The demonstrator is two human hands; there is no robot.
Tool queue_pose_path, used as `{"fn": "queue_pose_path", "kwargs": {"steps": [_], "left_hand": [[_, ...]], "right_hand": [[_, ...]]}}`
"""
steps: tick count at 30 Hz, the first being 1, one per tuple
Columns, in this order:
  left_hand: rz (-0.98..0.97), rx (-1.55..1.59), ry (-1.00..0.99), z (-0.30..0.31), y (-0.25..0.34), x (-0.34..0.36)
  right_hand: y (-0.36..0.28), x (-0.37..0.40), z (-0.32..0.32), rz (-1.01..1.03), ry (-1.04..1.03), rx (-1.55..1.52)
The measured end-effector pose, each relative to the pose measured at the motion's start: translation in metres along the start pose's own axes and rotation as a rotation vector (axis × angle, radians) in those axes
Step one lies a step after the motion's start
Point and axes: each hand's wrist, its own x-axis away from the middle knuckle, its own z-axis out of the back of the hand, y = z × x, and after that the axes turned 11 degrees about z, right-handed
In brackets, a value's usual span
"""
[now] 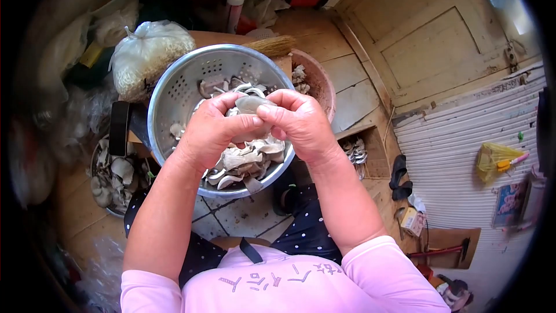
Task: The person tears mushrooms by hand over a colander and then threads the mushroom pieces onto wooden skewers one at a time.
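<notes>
My left hand (213,129) and my right hand (301,123) meet over a metal colander (174,90). Together they pinch one grey oyster mushroom piece (250,104) between thumbs and fingers. Beneath the hands, torn mushroom pieces (243,165) lie in the colander. My forearms come up from pink sleeves at the bottom of the view.
A second bowl of whole mushrooms (113,177) sits low on the left. A knotted plastic bag of pale strands (145,52) lies behind the colander. A reddish basin (318,81) with scraps stands to the right. Black slippers (399,177) lie on the wooden floor.
</notes>
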Motion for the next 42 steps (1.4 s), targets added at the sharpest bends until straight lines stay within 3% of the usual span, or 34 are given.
{"fn": "queue_pose_path", "kwargs": {"steps": [10,12,19,22,25,28,31,33,42], "left_hand": [[0.074,0.275,-0.18,0.005,-0.002,0.006],[0.078,0.253,-0.066,0.001,-0.001,0.008],[0.041,0.173,-0.01,0.005,-0.004,0.005],[0.024,0.225,-0.006,0.007,-0.009,0.001],[-0.046,0.493,0.013,0.011,-0.009,-0.002],[-0.066,0.351,0.154,0.014,0.001,0.002],[-0.071,0.235,0.174,0.008,-0.003,0.004],[-0.052,0.176,0.129,0.006,-0.003,0.007],[0.038,0.072,0.032,0.011,-0.005,0.008]], "right_hand": [[-0.004,0.004,-0.001,-0.03,-0.047,-0.156],[0.001,0.002,0.001,-0.029,0.009,-0.139],[-0.001,0.0,0.001,0.0,-0.024,0.002],[0.0,-0.002,0.0,0.041,-0.02,0.0],[-0.001,-0.005,0.003,0.092,0.148,-0.112],[-0.003,-0.007,0.015,0.098,0.177,-0.243],[-0.001,-0.005,0.008,-0.035,0.086,-0.209],[0.0,-0.003,-0.002,-0.119,-0.041,-0.161],[0.009,-0.002,-0.006,-0.101,-0.058,-0.05]]}}
